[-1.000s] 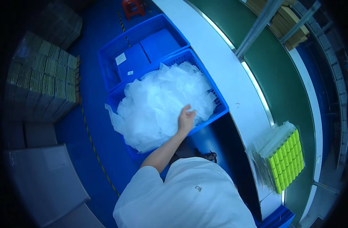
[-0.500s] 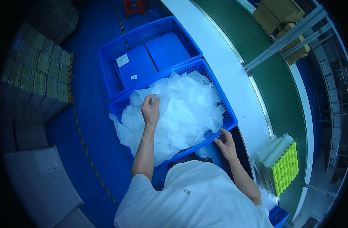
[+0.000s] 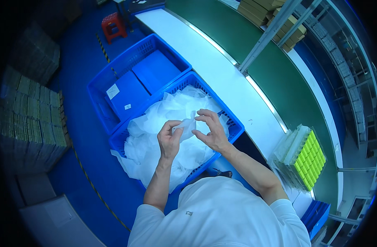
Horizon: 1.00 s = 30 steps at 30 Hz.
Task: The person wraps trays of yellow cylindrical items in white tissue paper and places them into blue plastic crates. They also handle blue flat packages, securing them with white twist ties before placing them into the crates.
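Over a heap of thin, translucent white bags or sheets [image 3: 145,127], my left hand [image 3: 170,139] pinches one crumpled white piece [image 3: 187,126] between thumb and fingers. Facing it from the right is my right hand [image 3: 212,132], its thumb and fingers apart. The right fingertips touch the upper edge of that piece. The heap fills a blue plastic basket [image 3: 236,131] with slotted walls, and some of it spills over the near left rim. Whether the piece is a bag or a flat sheet I cannot make out.
A second blue crate [image 3: 98,88] with blue panels inside adjoins the basket. Along the right runs a white-edged bench [image 3: 221,84] with a green belt [image 3: 293,96]. Wrapped yellow-green ridged pieces [image 3: 310,160] lie there. A red stool [image 3: 113,26] and stacked goods [image 3: 34,119] stand beyond.
My right hand has left the basket's near right rim and come to the white piece. My left hand has moved down and lifted that piece. The view has shifted to the right.
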Tool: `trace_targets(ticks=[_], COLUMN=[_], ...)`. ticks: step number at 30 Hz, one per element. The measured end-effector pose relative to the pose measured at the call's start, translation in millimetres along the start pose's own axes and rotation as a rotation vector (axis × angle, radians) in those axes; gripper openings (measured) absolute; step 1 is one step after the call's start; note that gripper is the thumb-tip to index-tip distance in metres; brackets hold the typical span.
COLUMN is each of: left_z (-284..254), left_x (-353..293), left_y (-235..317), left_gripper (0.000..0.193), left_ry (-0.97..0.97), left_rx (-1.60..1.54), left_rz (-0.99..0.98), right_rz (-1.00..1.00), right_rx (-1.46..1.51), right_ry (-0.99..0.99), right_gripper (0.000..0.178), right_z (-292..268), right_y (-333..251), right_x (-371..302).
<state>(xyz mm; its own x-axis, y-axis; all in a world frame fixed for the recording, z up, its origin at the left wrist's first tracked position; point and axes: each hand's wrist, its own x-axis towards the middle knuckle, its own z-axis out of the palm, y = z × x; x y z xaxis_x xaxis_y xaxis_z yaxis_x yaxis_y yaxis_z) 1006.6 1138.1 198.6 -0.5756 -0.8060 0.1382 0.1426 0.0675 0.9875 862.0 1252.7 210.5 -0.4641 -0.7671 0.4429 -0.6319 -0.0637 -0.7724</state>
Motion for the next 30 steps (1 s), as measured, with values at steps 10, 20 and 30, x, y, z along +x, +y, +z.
trace_targets(ticks=[10,20,30], left_z=[73.8,221.6,383.9], left_x=[17.9,-22.9,-81.5], left_y=[-6.4,-44.3,-4.2], left_gripper=[0.051,0.042,0.010], left_ry=[-0.309,-1.282,-1.129], left_rx=[-0.400,-0.071,0.052], left_rz=[-0.046,-0.610,-0.278], right_rz=[0.418,0.540,0.740], right_rx=[0.177,0.397,0.377], right_ry=[-0.046,0.312,0.894], right_gripper=[0.020,0.023,0.038], right_z=[-86.9,-234.7,-347.4], right_y=[6.5,33.1,28.9], right_x=[-60.2,-184.9,-340.8])
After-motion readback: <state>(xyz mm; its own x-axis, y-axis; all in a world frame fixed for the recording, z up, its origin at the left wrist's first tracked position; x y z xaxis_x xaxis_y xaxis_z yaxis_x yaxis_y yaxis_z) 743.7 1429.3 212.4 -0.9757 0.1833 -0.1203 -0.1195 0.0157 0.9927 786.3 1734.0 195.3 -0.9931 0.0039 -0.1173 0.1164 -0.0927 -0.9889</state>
